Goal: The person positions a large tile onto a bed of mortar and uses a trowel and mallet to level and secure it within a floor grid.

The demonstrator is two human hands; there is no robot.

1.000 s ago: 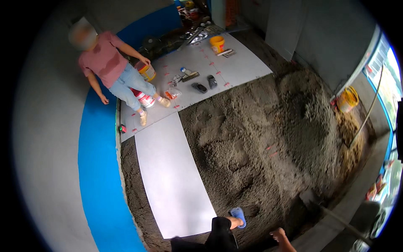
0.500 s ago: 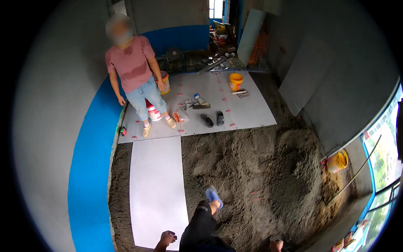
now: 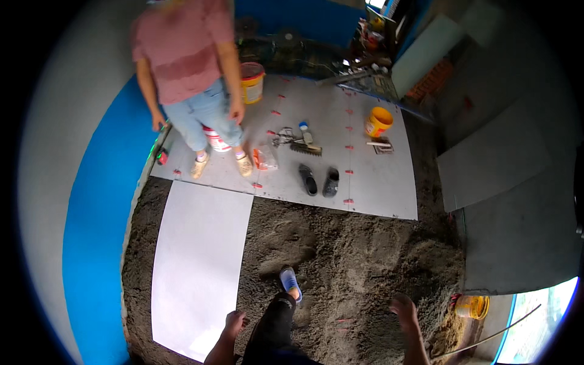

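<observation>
My left hand [image 3: 235,322] hangs beside the right edge of a large white floor tile [image 3: 198,255], its fingers loosely parted and nothing in it. On the other side, my right hand [image 3: 404,308] is held over rough grey-brown mortar [image 3: 359,255]; it looks empty, thumb apart from the fingers, a little blurred. Between them my dark-trousered leg steps forward, with a blue slipper [image 3: 290,280] on the mortar. The white tile lies on the bed, its far end against a tiled area [image 3: 383,188] with red levelling clips along its joints.
A person [image 3: 182,73] in a pink shirt is at the far left, by a white-and-red bucket [image 3: 216,140]. Black shoes [image 3: 308,180], a notched trowel [image 3: 306,149], a plastic bag [image 3: 266,158] and a yellow bucket [image 3: 378,122] stand on the tiles. Another yellow bucket [image 3: 472,307] is at right.
My view has moved forward and tilted, so the tiled area and the person appear nearer. My right hand has swung up and forward into fuller view; the left hand stays low by the tile.
</observation>
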